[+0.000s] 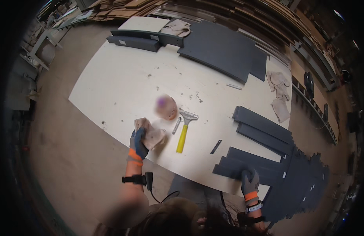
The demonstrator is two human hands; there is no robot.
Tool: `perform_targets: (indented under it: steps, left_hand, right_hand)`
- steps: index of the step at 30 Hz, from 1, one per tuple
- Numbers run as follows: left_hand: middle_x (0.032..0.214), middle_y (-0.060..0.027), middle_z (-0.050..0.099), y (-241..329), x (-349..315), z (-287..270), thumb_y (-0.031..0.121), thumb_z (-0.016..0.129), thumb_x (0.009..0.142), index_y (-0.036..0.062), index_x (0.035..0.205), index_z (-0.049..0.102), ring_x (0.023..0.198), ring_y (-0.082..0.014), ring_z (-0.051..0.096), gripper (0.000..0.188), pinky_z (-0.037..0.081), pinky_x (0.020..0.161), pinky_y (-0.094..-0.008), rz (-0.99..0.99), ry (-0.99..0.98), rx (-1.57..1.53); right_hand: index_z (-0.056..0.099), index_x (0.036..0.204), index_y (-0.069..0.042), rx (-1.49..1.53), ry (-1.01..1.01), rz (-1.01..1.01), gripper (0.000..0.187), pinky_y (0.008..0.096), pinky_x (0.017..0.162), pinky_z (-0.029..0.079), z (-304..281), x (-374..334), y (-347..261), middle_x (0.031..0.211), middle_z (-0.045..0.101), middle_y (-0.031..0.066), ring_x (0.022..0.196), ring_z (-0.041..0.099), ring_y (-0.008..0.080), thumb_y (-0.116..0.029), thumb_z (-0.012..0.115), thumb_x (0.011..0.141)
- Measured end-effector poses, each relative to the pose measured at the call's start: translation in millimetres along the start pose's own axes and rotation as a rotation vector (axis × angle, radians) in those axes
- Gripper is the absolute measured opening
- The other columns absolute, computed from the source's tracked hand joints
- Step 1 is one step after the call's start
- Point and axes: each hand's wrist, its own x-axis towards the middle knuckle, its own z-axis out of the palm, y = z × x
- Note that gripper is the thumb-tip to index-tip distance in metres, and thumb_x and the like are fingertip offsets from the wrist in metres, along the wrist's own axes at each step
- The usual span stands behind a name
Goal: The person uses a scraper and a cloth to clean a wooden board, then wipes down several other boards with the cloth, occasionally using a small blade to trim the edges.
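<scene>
My left hand (139, 144), in a grey and blue glove with an orange cuff, is closed on a crumpled pale rag (153, 137) over the near left edge of the white table (123, 78). My right hand (250, 181), gloved the same way, grips a dark grey board (229, 166) at the table's near right side; its fingertips are partly hidden. Just beyond the rag stands a blurred round container (166, 107) with a purple spot. Beside it lie a scraper (182, 137) with a yellow handle and a small metal strip (176, 126).
More dark boards (264, 128) lie on the right, next to a big stack (304, 185). A small dark strip (216, 146) rests mid-table. Large dark panels (217, 49) sit at the back, and rags (279, 88) lie at the right. Dark crumbs dot the tabletop.
</scene>
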Motion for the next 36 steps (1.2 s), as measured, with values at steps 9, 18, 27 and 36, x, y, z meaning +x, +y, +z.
perform_targets:
  steps: [9, 18, 27, 36]
  left_hand:
    - [0.126, -0.0141, 0.054, 102, -109, 130, 0.021, 0.059, 0.089, -0.0021, 0.136, 0.038, 0.111, -0.0207, 0.057, 0.056, 0.047, 0.095, -0.0339, -0.281, -0.71, -0.019]
    - [0.09, -0.0064, 0.063, 47, -104, 185, 0.026, 0.073, 0.08, 0.0014, 0.103, 0.059, 0.082, -0.0131, 0.058, 0.036, 0.048, 0.075, -0.0279, 0.302, -0.661, 0.816]
    - [0.089, -0.0116, 0.066, 30, -104, 208, 0.034, 0.068, 0.083, 0.002, 0.104, 0.061, 0.079, -0.0183, 0.061, 0.039, 0.048, 0.074, -0.0316, 0.519, -0.464, 0.839]
    - [0.072, -0.0035, 0.059, 75, -44, 169, 0.014, 0.053, 0.093, 0.0034, 0.097, 0.06, 0.057, -0.011, 0.055, 0.014, 0.046, 0.05, -0.0245, 0.329, -0.261, 0.347]
  right_hand:
    - [0.027, 0.144, -0.001, 1.904, -1.047, 0.307, 0.103, 0.0436, 0.111, 0.029, 48, 48, -153, 0.144, 0.038, 0.0151, 0.13, 0.04, 0.0286, -0.081, 0.029, 0.08]
    - [0.025, 0.145, -0.004, 1.865, -1.009, 0.197, 0.096, 0.0447, 0.112, 0.026, 34, 35, -153, 0.142, 0.038, 0.0153, 0.129, 0.04, 0.0295, -0.075, 0.038, 0.082]
    - [0.03, 0.143, -0.004, 1.813, -0.723, 0.085, 0.065, 0.0368, 0.107, 0.035, 25, 23, -162, 0.134, 0.046, 0.01, 0.12, 0.049, 0.021, -0.048, 0.042, 0.096]
    - [0.031, 0.142, -0.002, 2.057, -0.853, 0.184, 0.063, 0.0438, 0.103, 0.04, -14, 24, -185, 0.139, 0.044, 0.0173, 0.124, 0.049, 0.0327, -0.029, 0.055, 0.09]
